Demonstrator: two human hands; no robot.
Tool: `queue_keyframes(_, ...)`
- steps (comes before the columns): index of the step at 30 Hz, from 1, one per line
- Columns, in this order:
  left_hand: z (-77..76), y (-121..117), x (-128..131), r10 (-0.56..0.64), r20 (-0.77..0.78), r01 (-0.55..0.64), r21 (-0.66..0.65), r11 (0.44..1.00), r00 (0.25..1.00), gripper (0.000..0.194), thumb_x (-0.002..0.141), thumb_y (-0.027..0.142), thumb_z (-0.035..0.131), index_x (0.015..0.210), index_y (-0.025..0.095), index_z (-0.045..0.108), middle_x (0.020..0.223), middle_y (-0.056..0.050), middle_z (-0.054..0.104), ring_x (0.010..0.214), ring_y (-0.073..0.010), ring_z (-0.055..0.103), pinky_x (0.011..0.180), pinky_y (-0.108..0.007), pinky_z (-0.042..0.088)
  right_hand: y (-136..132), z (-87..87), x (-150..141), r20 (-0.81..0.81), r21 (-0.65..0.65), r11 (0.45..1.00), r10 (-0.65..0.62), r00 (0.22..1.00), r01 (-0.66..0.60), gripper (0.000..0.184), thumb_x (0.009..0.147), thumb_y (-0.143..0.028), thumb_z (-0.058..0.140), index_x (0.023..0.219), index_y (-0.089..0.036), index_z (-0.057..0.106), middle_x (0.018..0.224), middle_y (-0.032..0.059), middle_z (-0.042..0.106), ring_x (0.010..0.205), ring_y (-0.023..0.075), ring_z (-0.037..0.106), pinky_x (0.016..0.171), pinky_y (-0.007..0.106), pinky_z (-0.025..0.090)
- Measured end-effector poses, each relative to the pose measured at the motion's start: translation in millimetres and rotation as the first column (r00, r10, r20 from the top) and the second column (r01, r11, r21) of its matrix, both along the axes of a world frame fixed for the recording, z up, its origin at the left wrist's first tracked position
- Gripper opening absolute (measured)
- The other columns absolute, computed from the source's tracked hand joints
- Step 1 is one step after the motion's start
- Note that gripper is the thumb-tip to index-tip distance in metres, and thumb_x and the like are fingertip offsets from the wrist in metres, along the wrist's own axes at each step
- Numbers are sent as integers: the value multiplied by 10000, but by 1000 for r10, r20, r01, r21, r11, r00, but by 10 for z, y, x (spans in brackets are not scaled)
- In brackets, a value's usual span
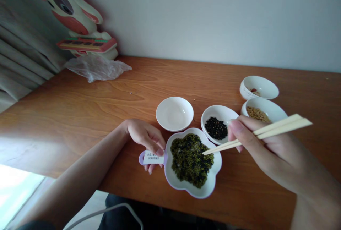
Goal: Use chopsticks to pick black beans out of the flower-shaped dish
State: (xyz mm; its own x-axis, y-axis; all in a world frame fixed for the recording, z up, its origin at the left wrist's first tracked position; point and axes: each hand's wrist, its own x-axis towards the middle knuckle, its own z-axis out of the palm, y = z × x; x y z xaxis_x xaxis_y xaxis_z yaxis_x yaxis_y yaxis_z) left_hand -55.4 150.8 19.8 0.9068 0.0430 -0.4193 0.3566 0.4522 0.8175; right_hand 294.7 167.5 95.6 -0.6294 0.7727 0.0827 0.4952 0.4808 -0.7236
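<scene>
My left hand (146, 137) grips the handle of a white, flower-shaped dish with a lilac rim (217, 176); a printed label sits on the handle. Green beans mixed with black beans (186, 162) fill the dish. In my right hand (263, 148) is a pair of pale chopsticks (255, 134), their tips close together at the beans on the dish's right side. Just behind the dish stands a white bowl (174, 113) with nothing in it. To its right, another bowl (209, 111) holds black beans (216, 128), partly behind my right fingers.
At the right stand a bowl (274, 105) of yellowish beans (258, 114) and a bowl (268, 86) with a few reddish bits. A cow-shaped toy keyboard (87, 43) and a clear plastic bag (102, 68) are at the back left. A pale cable (117, 207) hangs by the table's front edge.
</scene>
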Motion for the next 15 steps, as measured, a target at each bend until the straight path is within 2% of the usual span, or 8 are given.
queue_keyframes(3, 4, -18, 32, 53, -14, -53, -17, 998, 999, 444, 1092, 491, 511, 1165, 146, 781, 839, -123, 824, 645, -240, 774, 623, -327, 646, 15, -26, 36, -10, -2, 1000, -7, 1000, 7, 293, 1094, -423, 521, 863, -271, 618, 715, -6, 588, 684, 173, 593, 626, 336, 458)
queue_keyframes(8, 5, -15, 45, 80, -27, -81, -50, 995, 996, 415, 1041, 498, 616, 1020, 135, 814, 822, -127, 825, 622, -249, 768, 572, -325, 637, 22, -17, 29, 19, -30, 1000, -1, 1000, 2, 332, 1081, -469, 538, 833, -266, 623, 718, -6, 639, 706, 182, 634, 621, 341, 462)
queue_keyframes(12, -15, -10, 41, 79, -25, -80, -40, 996, 997, 427, 1072, 492, 561, 1084, 140, 802, 809, -114, 822, 643, -238, 776, 590, -308, 639, 35, -11, -32, 82, -67, 997, 35, 996, -30, 418, 1067, -528, 539, 763, -253, 620, 697, -2, 656, 683, 182, 629, 594, 347, 443)
queue_keyframes(15, -13, -12, 45, 62, -33, -62, -16, 998, 998, 478, 1095, 513, 494, 1108, 146, 799, 841, -123, 829, 633, -229, 772, 574, -300, 630, 50, -31, -63, 97, -143, 989, 59, 994, -45, 465, 1084, -547, 486, 759, -256, 650, 708, -1, 677, 702, 183, 640, 621, 344, 460)
